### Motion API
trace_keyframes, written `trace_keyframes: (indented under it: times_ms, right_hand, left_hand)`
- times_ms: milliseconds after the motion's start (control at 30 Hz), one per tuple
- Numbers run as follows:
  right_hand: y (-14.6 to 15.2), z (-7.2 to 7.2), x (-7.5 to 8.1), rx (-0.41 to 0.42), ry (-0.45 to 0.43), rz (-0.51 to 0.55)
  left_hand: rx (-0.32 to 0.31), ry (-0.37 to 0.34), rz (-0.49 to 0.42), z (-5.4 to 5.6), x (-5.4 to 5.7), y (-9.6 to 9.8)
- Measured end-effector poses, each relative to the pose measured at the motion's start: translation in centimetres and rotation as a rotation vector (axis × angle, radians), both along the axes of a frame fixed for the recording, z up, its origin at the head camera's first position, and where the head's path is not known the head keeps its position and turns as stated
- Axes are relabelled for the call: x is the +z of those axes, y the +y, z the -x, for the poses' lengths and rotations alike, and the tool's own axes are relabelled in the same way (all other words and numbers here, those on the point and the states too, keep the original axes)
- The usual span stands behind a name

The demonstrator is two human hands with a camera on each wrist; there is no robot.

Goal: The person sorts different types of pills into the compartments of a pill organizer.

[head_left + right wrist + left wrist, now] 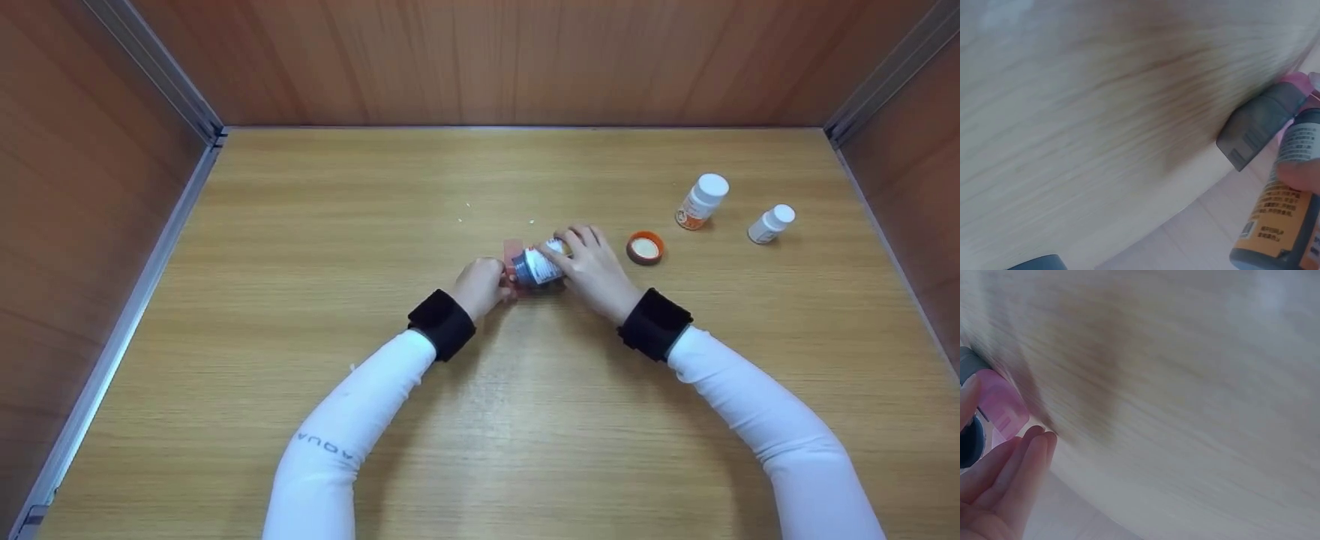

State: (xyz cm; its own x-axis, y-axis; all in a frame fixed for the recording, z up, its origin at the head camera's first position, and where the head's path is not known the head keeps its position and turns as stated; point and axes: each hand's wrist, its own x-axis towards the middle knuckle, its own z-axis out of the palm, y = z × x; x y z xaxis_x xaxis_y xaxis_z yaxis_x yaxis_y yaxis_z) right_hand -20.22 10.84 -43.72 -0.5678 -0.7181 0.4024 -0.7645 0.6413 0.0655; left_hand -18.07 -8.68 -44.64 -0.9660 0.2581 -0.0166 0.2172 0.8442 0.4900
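Note:
My right hand (596,274) grips a pill bottle (545,262) with a white and orange label. The bottle is tipped, its dark mouth pointing left toward my left hand. Below and beside it lies a small translucent case (1261,124), dark grey with a pink part (1005,402). My left hand (482,285) pinches the pink part, thumb on one side and fingers on the other. In the right wrist view my right thumb (1300,174) lies across the bottle's label. Whether anything is coming out of the mouth cannot be seen.
An orange-rimmed cap (645,248) lies upturned right of my right hand. Farther right stand a larger white bottle (703,201) and a smaller white bottle (771,224). Several tiny white bits (532,221) lie behind the hands. Wooden panels (480,60) border the table.

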Motion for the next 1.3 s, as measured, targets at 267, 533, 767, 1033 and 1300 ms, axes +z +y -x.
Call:
trace_keyframes:
  times_ms: [267, 533, 767, 1033, 1300]
  right_hand:
    - [-0.10, 0.01, -0.14, 0.027, 0.075, 0.027]
    - [-0.21, 0.14, -0.41, 0.041, 0.130, 0.029]
    - [-0.23, 0.13, -0.49, 0.044, 0.124, 0.044]
    - [-0.30, 0.14, -0.60, 0.056, 0.162, 0.038]
    - [-0.39, 0.17, -0.59, 0.057, 0.184, 0.036]
  left_hand:
    - [0.006, -0.016, 0.012, -0.02, 0.10, -0.06]
    - [0.001, 0.003, 0.013, -0.06, 0.13, -0.03]
    - [0.004, -0.026, 0.013, 0.03, 0.09, 0.02]
    - [0.013, -0.027, 0.026, -0.03, 0.14, 0.04]
    - [-0.003, -0.015, 0.009, -0.15, 0.13, 0.00]
